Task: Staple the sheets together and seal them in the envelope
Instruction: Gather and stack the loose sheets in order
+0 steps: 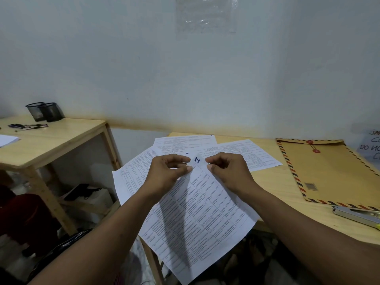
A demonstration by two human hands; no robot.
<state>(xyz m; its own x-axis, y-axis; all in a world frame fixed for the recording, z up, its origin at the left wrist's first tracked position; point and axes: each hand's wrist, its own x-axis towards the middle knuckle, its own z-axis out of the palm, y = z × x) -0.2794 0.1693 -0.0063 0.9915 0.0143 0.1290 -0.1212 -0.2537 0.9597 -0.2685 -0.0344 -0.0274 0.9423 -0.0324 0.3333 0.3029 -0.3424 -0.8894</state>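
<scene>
A printed sheet marked "1" [202,210] is lifted over the wooden table's [277,182] left end. My left hand [167,171] pinches its top corner from the left. My right hand [228,171] pinches the same corner from the right. Under it lie several more printed sheets [242,153], fanned out, one marked "4". A brown envelope [331,171] with a striped border and red string button lies flat at the right. A metal stapler [357,217] rests by the envelope's near edge, partly cut off by the frame.
A second wooden table [51,140] stands to the left with two black mesh pen cups [45,112], pens [28,126] and a white paper stack. A handwritten note [370,147] leans on the wall at far right. Bags and clutter lie on the floor below.
</scene>
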